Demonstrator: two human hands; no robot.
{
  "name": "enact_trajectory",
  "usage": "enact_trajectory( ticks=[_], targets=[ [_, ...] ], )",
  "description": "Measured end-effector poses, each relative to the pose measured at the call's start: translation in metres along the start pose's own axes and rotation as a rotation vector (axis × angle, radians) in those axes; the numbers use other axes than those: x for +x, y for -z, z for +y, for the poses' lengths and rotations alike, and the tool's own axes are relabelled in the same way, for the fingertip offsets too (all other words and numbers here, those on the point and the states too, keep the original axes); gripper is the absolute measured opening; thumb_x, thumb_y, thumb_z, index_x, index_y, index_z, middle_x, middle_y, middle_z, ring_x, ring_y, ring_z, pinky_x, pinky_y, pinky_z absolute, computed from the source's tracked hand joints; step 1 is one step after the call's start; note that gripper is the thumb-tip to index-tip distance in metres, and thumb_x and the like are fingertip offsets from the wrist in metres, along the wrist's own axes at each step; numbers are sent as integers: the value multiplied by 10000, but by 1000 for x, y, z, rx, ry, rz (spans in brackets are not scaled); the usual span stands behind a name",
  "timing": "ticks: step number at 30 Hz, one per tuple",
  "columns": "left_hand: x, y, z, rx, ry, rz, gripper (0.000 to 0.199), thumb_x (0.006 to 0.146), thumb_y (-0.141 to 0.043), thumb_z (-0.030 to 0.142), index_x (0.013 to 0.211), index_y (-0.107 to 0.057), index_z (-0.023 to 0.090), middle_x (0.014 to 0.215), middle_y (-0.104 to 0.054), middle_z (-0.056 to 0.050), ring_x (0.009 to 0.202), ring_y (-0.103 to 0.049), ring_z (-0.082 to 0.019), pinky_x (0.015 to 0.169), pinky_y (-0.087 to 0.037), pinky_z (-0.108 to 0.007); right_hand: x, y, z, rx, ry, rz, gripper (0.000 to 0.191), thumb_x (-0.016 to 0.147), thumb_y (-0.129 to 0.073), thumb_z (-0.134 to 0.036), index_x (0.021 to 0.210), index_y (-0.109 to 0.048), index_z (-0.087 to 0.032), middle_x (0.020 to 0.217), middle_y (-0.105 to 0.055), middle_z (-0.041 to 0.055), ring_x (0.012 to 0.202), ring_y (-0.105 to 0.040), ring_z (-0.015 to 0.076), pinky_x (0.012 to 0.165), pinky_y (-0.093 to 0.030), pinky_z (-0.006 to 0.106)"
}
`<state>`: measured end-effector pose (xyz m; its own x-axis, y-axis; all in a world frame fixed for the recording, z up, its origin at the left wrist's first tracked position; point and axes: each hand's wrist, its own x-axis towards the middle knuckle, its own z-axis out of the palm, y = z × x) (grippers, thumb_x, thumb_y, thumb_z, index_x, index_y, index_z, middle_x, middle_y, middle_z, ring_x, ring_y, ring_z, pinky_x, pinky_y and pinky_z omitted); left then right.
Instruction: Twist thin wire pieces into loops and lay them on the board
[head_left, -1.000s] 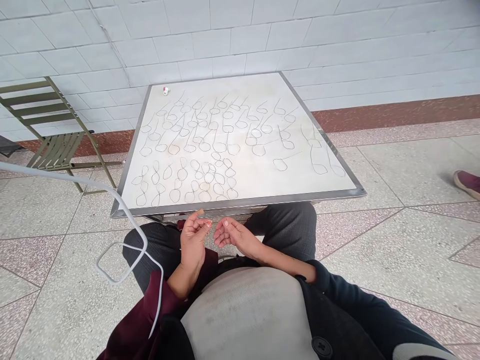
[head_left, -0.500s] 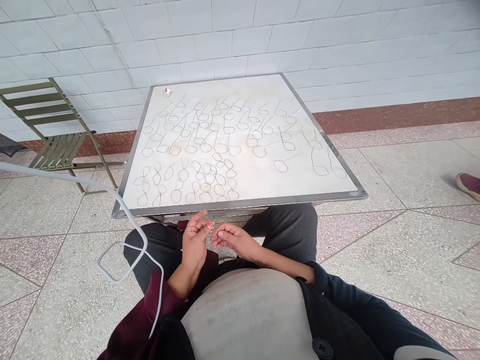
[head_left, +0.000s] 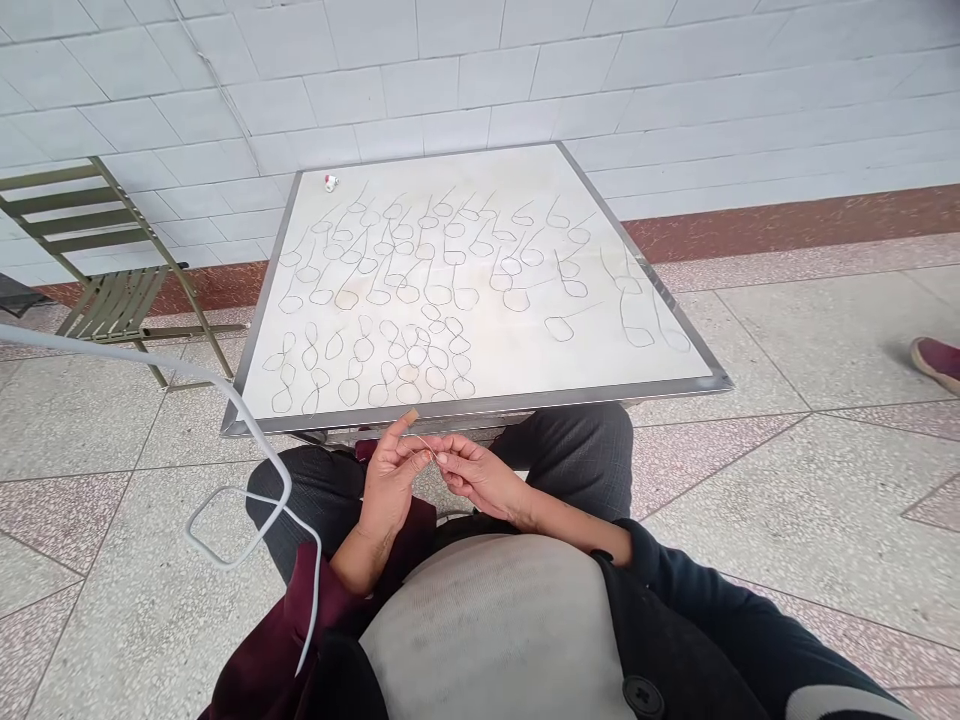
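My left hand (head_left: 387, 485) and my right hand (head_left: 480, 478) meet in front of the table's near edge, above my lap. Between their fingertips runs a short, thin wire (head_left: 423, 441). The left thumb pinches it, while the left index finger, with tan tape on its tip, is raised. On the right, thumb and fingers are closed on the wire close beside the left thumb. Just beyond the hands, the white table (head_left: 517, 375) carries many thin wire pieces. Nearer ones at left are double loops (head_left: 363, 349); those farther back have one loop and a straight tail (head_left: 558, 329).
A small red-and-white object (head_left: 331, 183) sits at the table's far left corner. A folding chair (head_left: 124, 300) stands at left. The white cable (head_left: 262, 440) hangs across the left foreground. Another person's shoe (head_left: 937, 362) shows at far right. A white wall (head_left: 450, 85) stands behind.
My right hand has moved slightly, bringing its fingertips against the left ones. The wire now shows between them, and the left index finger is lifted more. The view has shifted a little.
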<state>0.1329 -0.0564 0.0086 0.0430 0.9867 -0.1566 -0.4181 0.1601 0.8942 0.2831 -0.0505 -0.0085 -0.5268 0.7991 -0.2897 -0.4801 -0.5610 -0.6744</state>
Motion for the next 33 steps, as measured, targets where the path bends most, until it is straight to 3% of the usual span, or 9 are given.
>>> enact_trajectory(
  ticks=[6,11,17,24,33],
  targets=[
    [0,3,-6,35,-12,128,455,761,-720,225,1196,-590,199,844,-693,-16,740,-607,-108,716,-462,-245,8,6,5,-324,214,153,250,792,-688,-392,873,-578,-182,597,-505,-72,466,-445,56,433,-373,179],
    [-2,1,-5,41,-59,96,436,791,-691,239,1210,-578,200,909,-694,-40,803,-626,-135,780,-486,-288,10,10,5,-416,301,243,253,797,-670,-408,901,-577,-197,593,-536,-59,497,-512,86,448,-461,202],
    [-1,1,-8,76,-69,144,429,740,-742,216,1149,-610,205,825,-691,-10,803,-630,-136,766,-480,-272,9,6,5,-385,300,212,299,829,-610,-484,917,-622,-198,770,-577,-8,623,-619,117,516,-562,254],
    [0,3,-8,73,-45,133,442,700,-773,219,1118,-629,203,818,-706,-10,769,-631,-129,731,-483,-258,7,5,5,-310,227,182,309,781,-679,-461,912,-606,-192,734,-612,-20,611,-654,121,568,-585,277],
    [-1,2,-8,120,-68,127,452,718,-761,224,1146,-617,195,812,-704,-10,734,-615,-122,717,-478,-256,5,6,6,-404,279,197,278,784,-681,-426,903,-613,-184,715,-611,-18,613,-658,131,512,-573,251]
  ],
)
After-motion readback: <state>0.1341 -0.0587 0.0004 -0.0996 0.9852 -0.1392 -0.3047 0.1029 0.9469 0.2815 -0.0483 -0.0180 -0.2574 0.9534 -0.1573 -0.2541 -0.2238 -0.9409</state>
